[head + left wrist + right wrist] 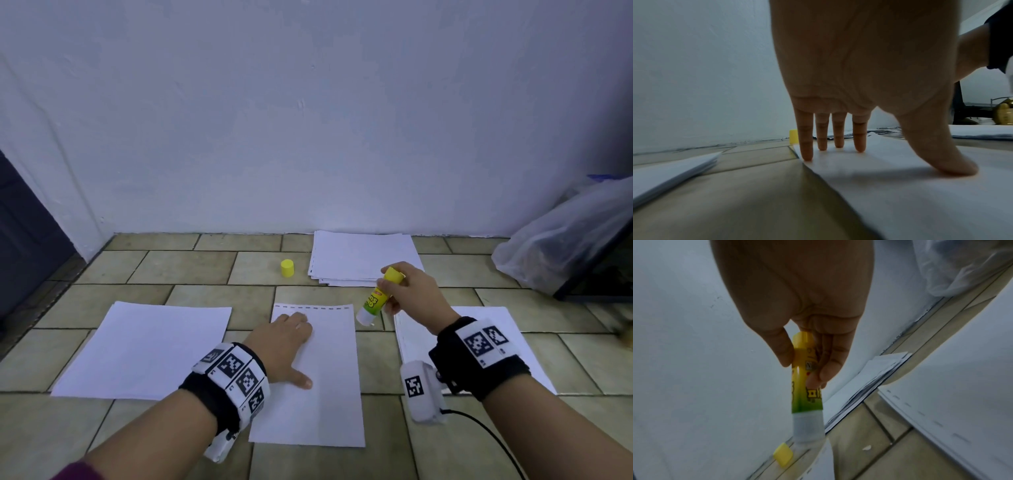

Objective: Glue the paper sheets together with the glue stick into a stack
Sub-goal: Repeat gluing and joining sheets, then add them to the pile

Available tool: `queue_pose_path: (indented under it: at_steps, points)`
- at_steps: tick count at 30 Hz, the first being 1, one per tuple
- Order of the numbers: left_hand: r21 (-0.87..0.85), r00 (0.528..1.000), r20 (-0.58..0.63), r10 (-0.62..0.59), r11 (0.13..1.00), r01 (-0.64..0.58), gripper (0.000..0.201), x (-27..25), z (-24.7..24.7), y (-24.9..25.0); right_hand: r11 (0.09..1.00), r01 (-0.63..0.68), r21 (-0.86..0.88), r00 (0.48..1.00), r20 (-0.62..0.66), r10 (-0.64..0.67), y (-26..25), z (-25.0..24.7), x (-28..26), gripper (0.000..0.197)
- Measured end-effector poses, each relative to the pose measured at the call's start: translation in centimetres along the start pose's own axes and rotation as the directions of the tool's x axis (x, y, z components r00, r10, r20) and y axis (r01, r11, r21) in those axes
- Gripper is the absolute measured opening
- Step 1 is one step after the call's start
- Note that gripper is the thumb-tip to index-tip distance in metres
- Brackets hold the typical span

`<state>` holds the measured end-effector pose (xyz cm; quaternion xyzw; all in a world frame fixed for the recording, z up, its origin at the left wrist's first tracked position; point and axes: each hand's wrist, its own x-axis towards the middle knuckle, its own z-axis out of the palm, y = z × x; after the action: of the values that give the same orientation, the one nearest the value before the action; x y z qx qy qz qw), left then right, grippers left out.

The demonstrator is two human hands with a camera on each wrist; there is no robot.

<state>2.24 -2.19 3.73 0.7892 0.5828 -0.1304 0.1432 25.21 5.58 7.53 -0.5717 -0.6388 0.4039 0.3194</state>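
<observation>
A white sheet [329,377] with a dashed top line lies on the tiled floor in front of me. My left hand [284,342] presses flat on its upper left part, fingers straight [838,139]. My right hand [411,291] grips an uncapped yellow-green glue stick [375,298], tilted, white tip down, hovering just off the sheet's upper right corner. From the right wrist, thumb and fingers pinch the glue stick [805,386]. Its yellow cap [287,268] stands on the floor farther back.
A paper stack [147,349] lies to the left, another paper stack [496,342] under my right wrist, and a loose pile [363,257] by the white wall. A plastic bag [565,240] sits at the far right.
</observation>
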Motion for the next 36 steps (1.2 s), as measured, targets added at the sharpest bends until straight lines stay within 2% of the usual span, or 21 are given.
queue_pose_path:
  at_steps: [3, 6, 9, 15, 19, 23, 26, 31, 36]
  points:
    - [-0.017, 0.997, -0.014, -0.074, 0.997, 0.074, 0.079, 0.1, 0.1, -0.1, 0.999, 0.019, 0.034, 0.999, -0.041, -0.018, 0.0, 1.1, 0.5, 0.015]
    - [0.001, 0.991, -0.018, -0.133, 0.991, 0.133, 0.083, 0.4, -0.2, -0.2, 0.999, 0.048, -0.017, 0.998, -0.046, -0.048, -0.1, 2.3, 1.1, 0.015]
    - [-0.018, 0.985, -0.018, -0.171, 0.985, 0.171, 0.085, 0.7, -0.5, 0.0, 0.993, 0.069, -0.098, 0.998, 0.005, -0.069, -0.4, 3.7, 1.6, 0.017]
    - [-0.039, 0.989, -0.009, -0.148, 0.988, 0.148, 0.080, 0.8, -0.7, 0.6, 0.973, 0.127, -0.194, 0.987, 0.123, -0.105, -2.1, 6.9, 2.6, 0.016]
    - [-0.034, 0.989, -0.009, -0.147, 0.989, 0.147, 0.086, 0.9, -0.8, 0.4, 0.941, 0.179, -0.288, 0.970, 0.212, -0.119, -2.9, 8.3, 3.2, 0.019]
    - [-0.044, 0.991, -0.026, -0.134, 0.990, 0.133, 0.089, 0.8, -0.5, 0.2, 0.848, 0.272, -0.455, 0.944, 0.299, -0.143, -3.3, 7.7, 3.0, 0.022]
    - [-0.041, 0.991, -0.023, -0.131, 0.991, 0.130, 0.088, 0.8, -0.5, 0.1, 0.787, 0.292, -0.544, 0.925, 0.368, -0.089, -3.5, 6.3, 2.0, 0.022]
    - [-0.017, 0.993, -0.020, -0.115, 0.993, 0.115, 0.086, 1.0, -0.5, 0.0, 0.731, 0.335, -0.594, 0.880, 0.475, -0.017, -3.3, 3.4, -0.3, 0.020]
    - [0.018, 0.995, -0.023, -0.096, 0.995, 0.096, 0.082, 1.0, -0.6, -0.1, 0.680, 0.362, -0.638, 0.849, 0.526, 0.042, -2.7, 1.3, -2.2, 0.019]
